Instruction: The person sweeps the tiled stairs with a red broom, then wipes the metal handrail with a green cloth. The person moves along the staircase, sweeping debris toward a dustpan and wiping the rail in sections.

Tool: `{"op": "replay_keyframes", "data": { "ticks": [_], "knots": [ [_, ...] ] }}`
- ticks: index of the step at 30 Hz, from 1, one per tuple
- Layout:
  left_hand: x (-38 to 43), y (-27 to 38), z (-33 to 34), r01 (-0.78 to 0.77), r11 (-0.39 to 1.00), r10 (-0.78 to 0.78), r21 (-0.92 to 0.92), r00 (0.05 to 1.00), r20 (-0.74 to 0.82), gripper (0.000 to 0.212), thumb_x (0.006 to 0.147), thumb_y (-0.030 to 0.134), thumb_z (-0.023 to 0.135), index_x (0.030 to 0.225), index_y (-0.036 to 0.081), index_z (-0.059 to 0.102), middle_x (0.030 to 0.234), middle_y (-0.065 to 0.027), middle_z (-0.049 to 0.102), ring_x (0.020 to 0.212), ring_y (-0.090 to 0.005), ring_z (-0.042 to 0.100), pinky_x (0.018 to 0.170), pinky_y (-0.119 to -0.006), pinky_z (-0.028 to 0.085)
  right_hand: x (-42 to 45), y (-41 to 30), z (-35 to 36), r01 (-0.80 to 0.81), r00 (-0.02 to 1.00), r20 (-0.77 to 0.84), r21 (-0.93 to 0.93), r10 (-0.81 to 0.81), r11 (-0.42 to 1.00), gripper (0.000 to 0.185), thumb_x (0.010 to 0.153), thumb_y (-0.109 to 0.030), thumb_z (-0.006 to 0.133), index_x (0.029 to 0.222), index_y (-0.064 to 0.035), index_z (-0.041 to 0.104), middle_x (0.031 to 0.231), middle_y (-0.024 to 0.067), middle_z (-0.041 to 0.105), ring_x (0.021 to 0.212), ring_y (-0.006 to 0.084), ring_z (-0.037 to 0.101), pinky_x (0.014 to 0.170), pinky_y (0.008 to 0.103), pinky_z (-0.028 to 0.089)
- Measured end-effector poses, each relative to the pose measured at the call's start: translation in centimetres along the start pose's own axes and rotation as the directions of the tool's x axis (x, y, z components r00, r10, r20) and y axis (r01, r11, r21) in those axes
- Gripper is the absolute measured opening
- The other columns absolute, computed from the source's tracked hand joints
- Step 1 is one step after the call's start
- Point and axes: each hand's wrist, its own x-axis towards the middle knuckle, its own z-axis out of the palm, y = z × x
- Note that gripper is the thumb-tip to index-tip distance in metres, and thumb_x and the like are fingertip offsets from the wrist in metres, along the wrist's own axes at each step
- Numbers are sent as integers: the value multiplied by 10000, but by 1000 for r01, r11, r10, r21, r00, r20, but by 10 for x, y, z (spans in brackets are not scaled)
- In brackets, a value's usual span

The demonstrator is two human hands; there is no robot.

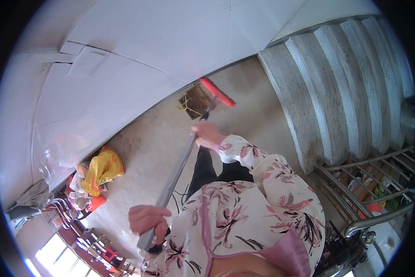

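A long-handled floor tool, a broom or mop, slants across the view with its grey pole (174,176). Its narrow red head (218,92) is at the far end, low over the concrete floor. My right hand (209,134) grips the pole near the head end, arm stretched forward. Closer to my body, my left hand (149,221) is closed around the pole's upper end. Beside the red head, near the wall base, is a square brown box or tray (195,99) with yellow cord across it; its contents are unclear.
A white wall (152,45) borders the floor ahead and left. Stone steps (290,90) rise at the right, with a metal railing (358,187) below them. Yellow plastic bags (103,169) and other bagged items lie by the wall at left. Chairs (107,252) stand at lower left.
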Motion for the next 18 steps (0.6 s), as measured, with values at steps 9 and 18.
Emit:
{"op": "replay_keyframes", "data": {
  "ticks": [9,18],
  "knots": [
    [1,-26,16,261,965,-261,20,965,-22,187,719,173,670,628,29,592,696,-88,682,506,-173,601,510,-266,426,40,4,55,-57,998,19,-79,58,995,205,719,-266,658,842,-104,687,751,181,646,727,355,657,646,456,537],
    [11,-8,17,359,931,-363,-66,930,-61,130,702,64,625,593,27,565,669,-83,667,525,-165,583,512,-273,410,4,2,4,-200,976,50,-176,212,964,120,715,-222,667,726,-105,646,768,153,625,804,346,647,663,468,519]
  ]
}}
